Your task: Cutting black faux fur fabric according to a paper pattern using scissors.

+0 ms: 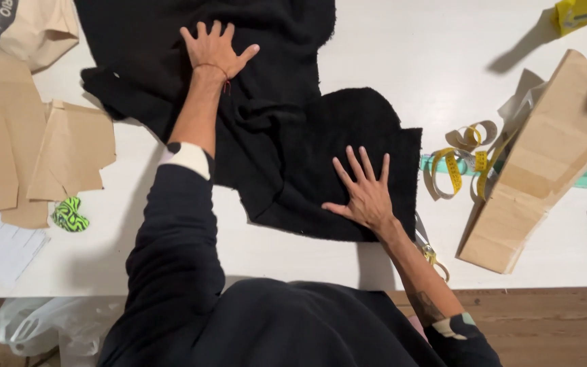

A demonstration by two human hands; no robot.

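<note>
Brown paper pattern pieces at far left on the white surface, a green-and-black patterned scrap just below them. Left hand flat, fingers spread, pressed on the black fabric spread across the middle. Right hand likewise splayed flat on the fabric's nearer right panel. Yellow measuring tape coiled beside it, a folded brown paper piece farther right.

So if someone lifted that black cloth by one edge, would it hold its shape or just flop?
Most likely flop: the black cloth already lies in soft folds and wrinkles near its middle. Its fuzzy surface suggests it would grip rather than slide on the white table. Both hands, left hand and right hand, press it flat, hinting it bunches easily.
</note>
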